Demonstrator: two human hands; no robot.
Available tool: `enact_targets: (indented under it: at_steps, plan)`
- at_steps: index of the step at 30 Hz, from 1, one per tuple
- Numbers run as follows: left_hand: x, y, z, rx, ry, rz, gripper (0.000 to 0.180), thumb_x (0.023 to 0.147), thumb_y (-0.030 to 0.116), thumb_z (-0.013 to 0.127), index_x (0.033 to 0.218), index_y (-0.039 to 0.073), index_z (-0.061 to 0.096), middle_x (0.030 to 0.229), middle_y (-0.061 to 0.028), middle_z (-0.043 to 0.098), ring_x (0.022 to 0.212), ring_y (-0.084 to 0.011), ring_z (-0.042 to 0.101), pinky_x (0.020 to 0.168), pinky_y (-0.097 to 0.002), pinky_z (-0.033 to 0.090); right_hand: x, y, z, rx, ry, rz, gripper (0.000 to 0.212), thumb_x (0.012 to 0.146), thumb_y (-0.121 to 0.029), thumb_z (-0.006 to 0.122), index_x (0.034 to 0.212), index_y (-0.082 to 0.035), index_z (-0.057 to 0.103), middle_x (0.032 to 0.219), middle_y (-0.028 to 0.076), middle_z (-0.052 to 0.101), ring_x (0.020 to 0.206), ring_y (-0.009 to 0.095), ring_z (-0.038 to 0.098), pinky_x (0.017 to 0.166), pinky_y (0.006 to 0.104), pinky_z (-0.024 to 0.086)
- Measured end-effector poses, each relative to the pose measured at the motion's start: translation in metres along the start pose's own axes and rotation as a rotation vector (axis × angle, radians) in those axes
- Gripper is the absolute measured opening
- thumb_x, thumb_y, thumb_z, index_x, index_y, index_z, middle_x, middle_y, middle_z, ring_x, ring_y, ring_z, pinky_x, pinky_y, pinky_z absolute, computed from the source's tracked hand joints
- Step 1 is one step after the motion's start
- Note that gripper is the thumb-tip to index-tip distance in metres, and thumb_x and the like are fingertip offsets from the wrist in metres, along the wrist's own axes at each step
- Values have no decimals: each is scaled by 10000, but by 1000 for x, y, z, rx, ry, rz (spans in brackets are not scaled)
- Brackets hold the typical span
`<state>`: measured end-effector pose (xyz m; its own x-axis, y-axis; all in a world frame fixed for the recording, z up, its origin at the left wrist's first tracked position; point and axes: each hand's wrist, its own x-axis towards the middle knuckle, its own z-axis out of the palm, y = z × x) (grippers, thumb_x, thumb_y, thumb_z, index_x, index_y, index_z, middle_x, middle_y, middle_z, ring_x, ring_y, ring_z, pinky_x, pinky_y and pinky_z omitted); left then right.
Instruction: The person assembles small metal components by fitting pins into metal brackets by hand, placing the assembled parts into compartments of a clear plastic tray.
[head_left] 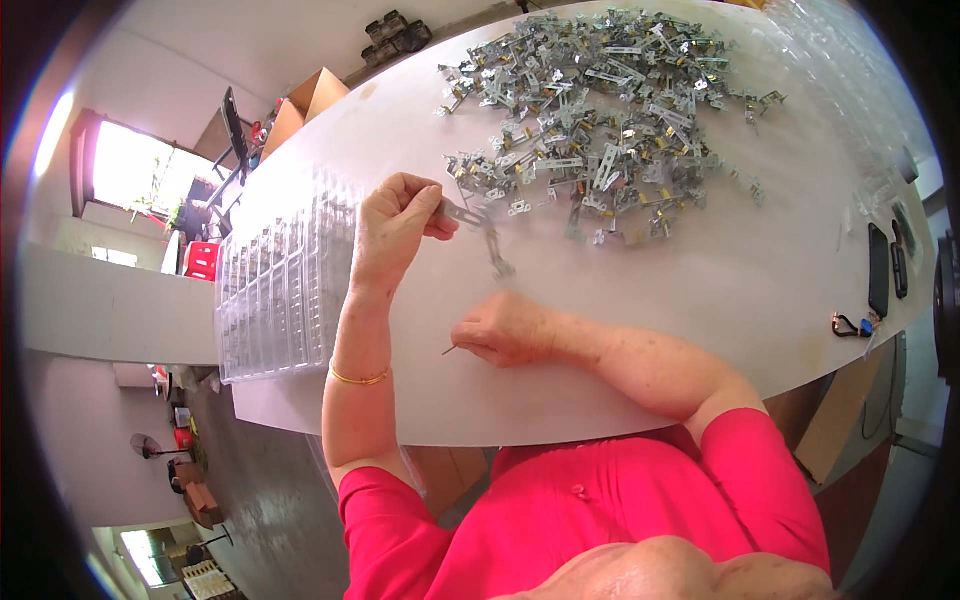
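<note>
My left hand point(398, 222) is raised above the table, thumb and fingers pinched on one end of a thin metal bracket point(489, 235). Its other end hangs down to the right and is blurred. Lower and to the right, my right hand point(508, 328) is closed, its fingers curled round a thin dark rod point(449, 350) whose tip pokes out at the left; the rest is hidden in the hand. Beyond both hands lies a large heap of similar metal brackets point(600, 110), silvery with some brass-coloured pieces.
Left of my left forearm are clear plastic trays point(285, 290) with rows of small parts. More clear plastic trays point(850, 90) line the far right. A black phone point(878, 270), a dark slim object point(899, 272) and a small looped cord point(850, 325) lie at the right edge of the white table point(720, 310).
</note>
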<state>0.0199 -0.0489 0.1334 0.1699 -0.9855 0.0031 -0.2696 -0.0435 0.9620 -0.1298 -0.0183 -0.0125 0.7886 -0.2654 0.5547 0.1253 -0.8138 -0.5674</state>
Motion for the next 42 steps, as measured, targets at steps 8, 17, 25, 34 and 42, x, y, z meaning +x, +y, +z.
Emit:
enact_targets:
  at_steps: [8,17,25,34,42]
  plan:
    - [-14,-41,-10,-197,-8,-189,164,987,116,609,1017,-44,614,859,-109,682,695,-175,698,664,-307,607,-3,-27,18,164,-94,-77,63,858,-130,602,885,-73,606,778,109,632,729,337,644,643,448,516]
    - [-26,-92,-8,-105,97,-400,183,973,131,614,1042,-37,602,918,-131,664,721,-191,690,680,-327,597,-5,-26,20,90,-189,-112,69,795,-127,607,822,-66,590,756,108,646,727,337,663,629,459,525]
    - [-59,-63,35,784,-118,364,321,840,109,670,1138,4,611,1078,-174,628,1013,-387,603,872,-450,491,-4,-25,25,59,-225,-56,50,801,-110,616,838,-76,622,762,116,646,753,306,673,647,435,523]
    - [-61,-52,78,835,-703,533,233,800,90,690,1018,25,639,974,-150,631,981,-350,584,888,-423,471,-9,-30,50,155,-276,-196,118,823,-57,591,908,-75,672,924,123,672,871,281,653,736,401,496]
    - [-51,-80,76,298,-456,269,124,934,117,637,998,10,629,817,-75,657,702,-172,614,659,-320,488,-43,-39,10,268,-101,-125,65,823,-83,614,771,-59,583,720,121,576,700,335,613,610,437,476]
